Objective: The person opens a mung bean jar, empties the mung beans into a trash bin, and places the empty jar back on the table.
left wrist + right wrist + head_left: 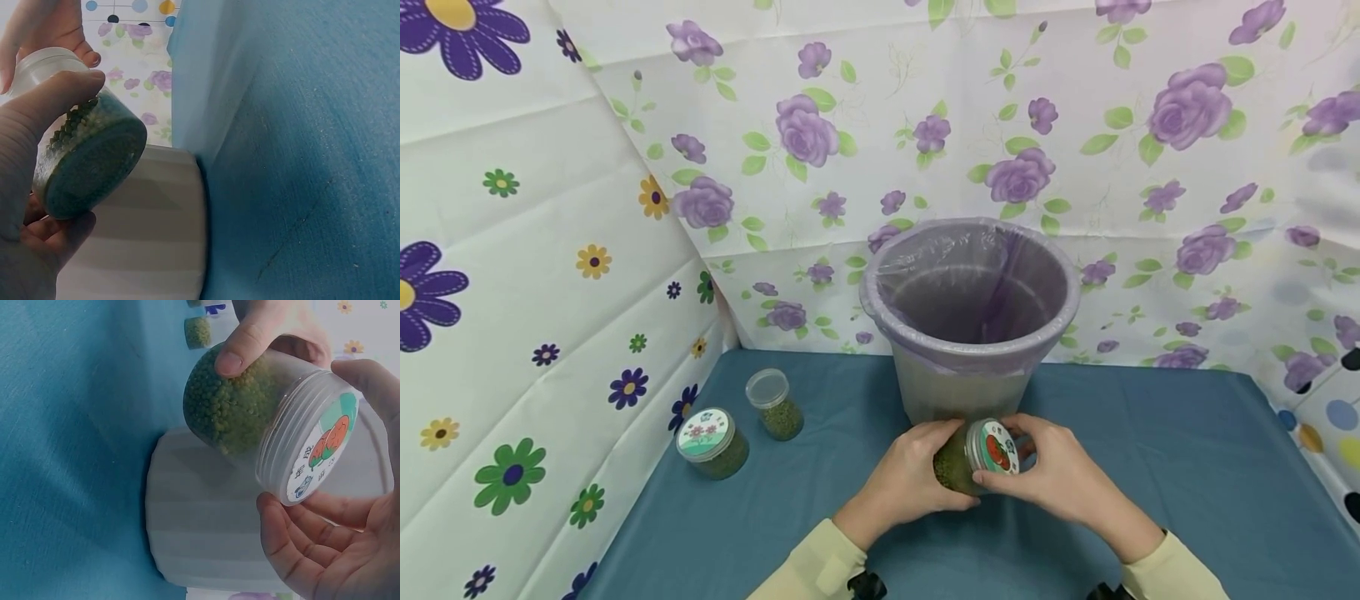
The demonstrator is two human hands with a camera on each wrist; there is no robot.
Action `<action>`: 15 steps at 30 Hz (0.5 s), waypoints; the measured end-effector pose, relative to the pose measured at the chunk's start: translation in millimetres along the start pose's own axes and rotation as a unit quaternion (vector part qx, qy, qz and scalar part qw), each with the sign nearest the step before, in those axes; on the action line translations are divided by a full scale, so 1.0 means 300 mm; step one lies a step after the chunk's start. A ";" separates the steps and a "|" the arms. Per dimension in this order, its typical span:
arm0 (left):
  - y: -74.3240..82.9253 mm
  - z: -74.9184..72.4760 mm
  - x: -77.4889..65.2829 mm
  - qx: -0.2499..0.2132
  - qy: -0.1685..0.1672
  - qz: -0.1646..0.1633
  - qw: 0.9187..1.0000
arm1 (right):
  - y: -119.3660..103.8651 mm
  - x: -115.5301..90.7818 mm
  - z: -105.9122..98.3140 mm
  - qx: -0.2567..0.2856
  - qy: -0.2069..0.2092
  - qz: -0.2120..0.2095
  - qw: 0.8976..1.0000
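Note:
A clear plastic jar (231, 406) of small green beans is tilted on its side between both hands, its white screw lid (312, 440) toward the right. That lid bears a label with an orange-red picture. My left hand (917, 471) grips the jar's body near its base, thumb on one side and fingers on the other. The right hand (1056, 471) holds the lid by its rim between thumb and fingers. In the left wrist view, the jar's round base (97, 169) faces the camera with green grains showing through the wall.
A grey bin (970, 383) lined with a translucent purple bag stands right behind the hands. To the left on the blue cloth (820, 517) are a labelled jar (713, 442) and a smaller clear-lidded jar (775, 406), both holding green grains. Flowered sheets hang behind and at the left.

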State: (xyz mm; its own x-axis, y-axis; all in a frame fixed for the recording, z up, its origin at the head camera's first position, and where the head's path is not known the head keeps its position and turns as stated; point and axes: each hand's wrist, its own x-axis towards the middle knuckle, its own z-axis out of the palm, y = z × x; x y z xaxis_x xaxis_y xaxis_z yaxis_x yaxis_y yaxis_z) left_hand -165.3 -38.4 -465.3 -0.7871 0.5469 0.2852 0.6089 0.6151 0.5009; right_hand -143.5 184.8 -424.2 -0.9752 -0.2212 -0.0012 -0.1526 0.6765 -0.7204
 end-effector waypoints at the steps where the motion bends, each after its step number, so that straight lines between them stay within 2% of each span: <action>1: 0.001 0.000 0.000 -0.002 -0.002 -0.001 1.000 | 0.001 -0.002 -0.001 0.001 0.001 -0.003 1.000; 7: 0.004 -0.003 -0.002 -0.010 -0.003 0.002 1.000 | 0.009 -0.009 -0.004 0.016 -0.001 -0.012 1.000; 15: 0.002 -0.011 -0.005 -0.026 -0.004 0.010 1.000 | 0.012 -0.020 -0.011 0.003 0.005 -0.052 0.999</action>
State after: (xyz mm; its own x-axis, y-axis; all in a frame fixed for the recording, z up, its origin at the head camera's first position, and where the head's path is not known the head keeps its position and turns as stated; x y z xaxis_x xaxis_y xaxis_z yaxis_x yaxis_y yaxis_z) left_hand -164.2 -40.7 -462.8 -0.7743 0.5629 0.2891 0.6178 0.5739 0.5375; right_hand -138.6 190.8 -424.4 -0.9557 -0.2828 0.0816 -0.2527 0.6461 -0.7203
